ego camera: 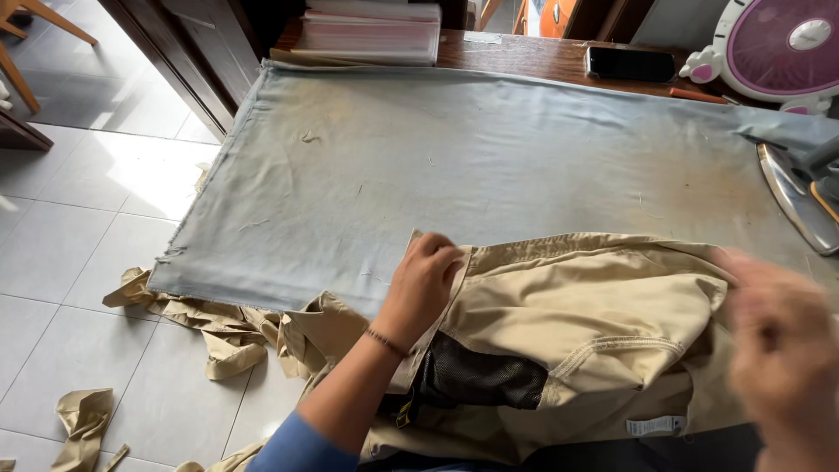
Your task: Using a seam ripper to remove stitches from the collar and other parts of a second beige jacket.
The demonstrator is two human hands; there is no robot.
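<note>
A beige garment (594,306) with a black mesh lining (481,376) lies on the near part of a table covered by a grey-blue cloth (393,166). My left hand (424,280) pinches the garment's left edge at a corner. My right hand (782,350) is blurred at the garment's right side, over the fabric; whether it grips the fabric cannot be made out. A small white label (655,426) shows near the garment's lower hem.
An iron (800,197) rests at the table's right edge. A pink and white fan (778,48), a dark phone (631,63) and a stack of folders (371,31) sit at the back. Beige fabric scraps (218,336) hang and lie on the tiled floor at left.
</note>
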